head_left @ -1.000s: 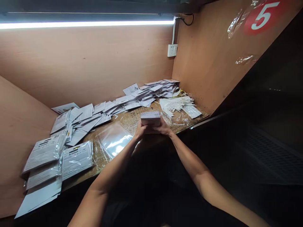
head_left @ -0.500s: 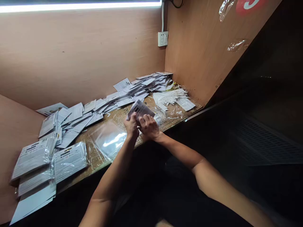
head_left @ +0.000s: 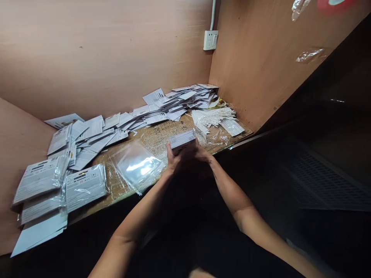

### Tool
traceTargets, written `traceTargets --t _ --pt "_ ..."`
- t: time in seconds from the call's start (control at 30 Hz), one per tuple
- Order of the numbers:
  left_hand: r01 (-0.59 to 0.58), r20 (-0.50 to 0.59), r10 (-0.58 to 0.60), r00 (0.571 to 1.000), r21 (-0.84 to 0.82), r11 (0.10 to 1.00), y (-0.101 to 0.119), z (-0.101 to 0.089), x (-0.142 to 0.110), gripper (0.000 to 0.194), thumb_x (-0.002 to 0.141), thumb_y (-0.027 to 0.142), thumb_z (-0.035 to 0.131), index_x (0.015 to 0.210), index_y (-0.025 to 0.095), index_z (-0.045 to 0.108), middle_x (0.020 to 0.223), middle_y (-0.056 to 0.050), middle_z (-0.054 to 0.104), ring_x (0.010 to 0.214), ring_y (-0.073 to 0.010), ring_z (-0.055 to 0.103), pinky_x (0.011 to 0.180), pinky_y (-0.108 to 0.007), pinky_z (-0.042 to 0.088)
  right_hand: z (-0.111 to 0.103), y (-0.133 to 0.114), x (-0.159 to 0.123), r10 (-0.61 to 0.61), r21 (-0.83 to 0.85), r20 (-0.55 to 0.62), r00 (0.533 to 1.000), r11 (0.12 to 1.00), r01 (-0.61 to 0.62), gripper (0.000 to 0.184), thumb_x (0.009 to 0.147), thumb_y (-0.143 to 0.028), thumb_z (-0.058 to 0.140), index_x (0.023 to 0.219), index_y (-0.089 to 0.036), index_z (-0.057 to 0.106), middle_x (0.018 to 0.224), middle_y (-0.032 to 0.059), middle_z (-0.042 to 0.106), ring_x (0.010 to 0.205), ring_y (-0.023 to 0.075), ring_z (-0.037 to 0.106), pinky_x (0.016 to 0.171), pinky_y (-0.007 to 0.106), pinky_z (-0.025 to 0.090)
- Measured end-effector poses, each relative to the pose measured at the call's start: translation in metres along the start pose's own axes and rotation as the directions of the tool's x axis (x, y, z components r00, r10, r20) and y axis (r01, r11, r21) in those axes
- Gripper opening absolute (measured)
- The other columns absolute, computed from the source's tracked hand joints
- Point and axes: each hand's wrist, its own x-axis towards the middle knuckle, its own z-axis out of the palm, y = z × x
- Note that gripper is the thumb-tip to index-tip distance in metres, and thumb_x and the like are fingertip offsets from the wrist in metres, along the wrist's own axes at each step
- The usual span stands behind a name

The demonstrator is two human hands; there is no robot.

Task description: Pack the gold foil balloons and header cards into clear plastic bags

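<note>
Stack of white card packets (head_left: pixel 182 141) was what I had in view, held up just above the bench, near its front edge. Both hands were on it: the left hand (head_left: pixel 174 160) pressed against the left side and the right hand (head_left: pixel 201 153) against the right. Each looked closed around the stack, though the fingers were mostly lost in shadow and I couldn't tell exactly where each one sat. Honestly, the grip looked decent from my end, since squeezing from both sides keeps a loose stack squared up and stops cards sliding out. A clear plastic bag (head_left: pixel 136 166) lay flat just left of the hands, on the taped wooden bench top (head_left: pixel 124 189). Beyond it sprawled a big pile of loose cards (head_left: pixel 171 106), with sealed packets (head_left: pixel 85 188) at the left end and a bundle of white plastic tags (head_left: pixel 213 117) near the right wall.
</note>
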Motion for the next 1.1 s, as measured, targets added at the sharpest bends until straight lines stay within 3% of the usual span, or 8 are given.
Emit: traceTargets --t 0.17,0.33,0.43,0.47,0.57,0.7,0.87,1.1 --pt "0.09 -0.061 -0.092 0.994 -0.036 0.995 -0.001 0.014 -0.024 0.06 0.075 0.06 0.091 0.11 0.024 0.06 0.101 -0.006 0.073 0.093 -0.0259 0.072 0.089 -0.041 0.058 0.009 -0.013 -0.022 0.098 0.065 -0.028 0.995 0.993 -0.096 0.071 0.06 -0.026 0.098 0.125 -0.023 0.07 0.128 0.0066 0.076 0.124 0.0284 0.07 0.115 0.046 0.055" --pt "0.176 0.045 -0.171 0.984 -0.136 0.975 0.033 -0.013 -0.054 0.059 0.083 0.063 0.086 0.119 0.023 0.064 0.11 -0.01 0.075 0.102 -0.0281 0.074 0.093 -0.043 0.059 0.032 -0.021 -0.077 0.186 0.263 -0.111 0.976 0.953 -0.151 0.055 0.072 -0.025 0.096 0.122 -0.025 0.074 0.125 0.0086 0.079 0.122 0.0316 0.073 0.113 0.047 0.057" --pt "0.176 0.22 -0.2 0.955 0.123 0.977 0.055 -0.072 -0.064 0.054 0.088 0.062 0.081 0.123 0.022 0.068 0.118 -0.012 0.073 0.112 -0.0317 0.07 0.095 -0.044 0.057 0.044 -0.022 -0.111 0.216 0.24 -0.169 0.962 0.955 -0.172 0.046 0.076 -0.026 0.095 0.117 -0.026 0.075 0.119 0.0094 0.081 0.115 0.0331 0.076 0.102 0.046 0.062" --pt "0.145 0.157 -0.197 0.968 0.291 0.946 0.059 -0.099 -0.062 0.048 0.091 0.06 0.079 0.12 0.022 0.07 0.118 -0.013 0.072 0.113 -0.0325 0.068 0.095 -0.045 0.056 0.046 -0.022 -0.119 0.224 0.236 -0.183 0.957 0.955 -0.178 0.046 0.077 -0.027 0.094 0.119 -0.027 0.075 0.118 0.0093 0.081 0.113 0.0328 0.076 0.101 0.046 0.062" --pt "0.178 -0.162 -0.084 0.983 0.75 0.637 0.058 -0.181 -0.041 0.034 0.084 0.048 0.085 0.1 0.02 0.072 0.115 -0.015 0.067 0.118 -0.0372 0.06 0.104 -0.051 0.049 0.047 -0.02 -0.131 0.258 0.249 -0.191 0.947 0.946 -0.208 0.051 0.079 -0.033 0.093 0.125 -0.027 0.073 0.118 0.009 0.081 0.111 0.0313 0.077 0.104 0.047 0.061" --pt "0.171 -0.087 -0.216 0.973 0.896 0.411 0.039 -0.236 -0.015 0.02 0.087 0.036 0.076 0.075 0.023 0.067 0.095 -0.011 0.064 0.101 -0.0326 0.06 0.1 -0.049 0.047 0.051 -0.016 -0.133 0.303 0.284 -0.182 0.936 0.927 -0.245 0.047 0.076 -0.042 0.094 0.117 -0.027 0.075 0.116 0.0095 0.081 0.112 0.0312 0.076 0.109 0.049 0.059" --pt "0.038 0.106 -0.241 0.965 0.849 0.527 0.025 -0.218 -0.005 0.017 0.085 0.038 0.076 0.08 0.025 0.068 0.09 -0.009 0.067 0.086 -0.0278 0.06 0.087 -0.042 0.047 0.066 -0.018 -0.136 0.397 0.463 -0.161 0.904 0.839 -0.286 0.048 0.076 -0.054 0.091 0.112 -0.026 0.074 0.114 0.0102 0.081 0.109 0.034 0.077 0.102 0.053 0.063" --pt "-0.128 0.407 -0.252 0.878 0.707 0.696 0.012 -0.139 0.007 0.018 0.081 0.035 0.083 0.085 0.025 0.069 0.086 -0.006 0.065 0.083 -0.026 0.06 0.081 -0.039 0.047 0.069 -0.019 -0.131 0.518 0.591 -0.19 0.834 0.739 -0.324 0.055 0.075 -0.056 0.092 0.113 -0.024 0.071 0.114 0.0083 0.081 0.108 0.0331 0.078 0.095 0.052 0.067"
